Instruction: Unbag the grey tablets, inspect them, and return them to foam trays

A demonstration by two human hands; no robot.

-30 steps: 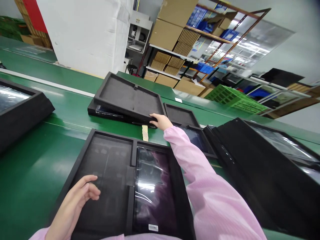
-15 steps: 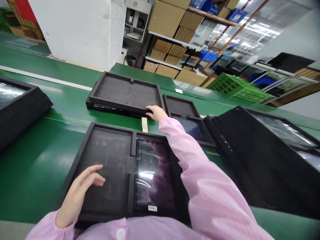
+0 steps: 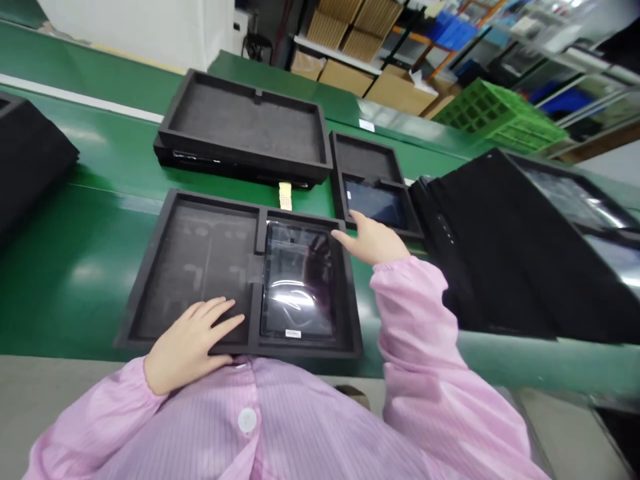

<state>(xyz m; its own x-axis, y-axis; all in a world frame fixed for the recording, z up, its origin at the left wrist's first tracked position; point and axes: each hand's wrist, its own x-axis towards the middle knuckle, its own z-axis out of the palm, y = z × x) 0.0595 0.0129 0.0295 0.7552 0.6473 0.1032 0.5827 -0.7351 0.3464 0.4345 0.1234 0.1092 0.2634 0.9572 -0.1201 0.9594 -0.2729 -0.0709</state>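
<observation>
A black foam tray (image 3: 150, 267) lies on the green belt right in front of me. Its right pocket holds a glossy dark screen panel (image 3: 299, 277); its left pocket looks empty. My left hand (image 3: 190, 343) rests flat on the tray's near left pocket, fingers stretched out, holding nothing. My right hand (image 3: 373, 240) hovers over the tray's far right corner, fingers loosely spread, empty. Beyond lies a stack of empty black foam trays (image 3: 243, 127), level on the belt, with a small beige strip (image 3: 285, 195) at its near edge.
A smaller black tray (image 3: 373, 177) with a dark panel sits right of the stack. A large black foam block (image 3: 510, 247) with screens fills the right. Another black tray (image 3: 25, 167) is at the left edge. Cartons, shelves and a green crate (image 3: 493, 110) stand behind.
My right hand has let go of the far tray, which now lies flat on its stack, and drawn back to the near tray. My left hand settled flat on the tray.
</observation>
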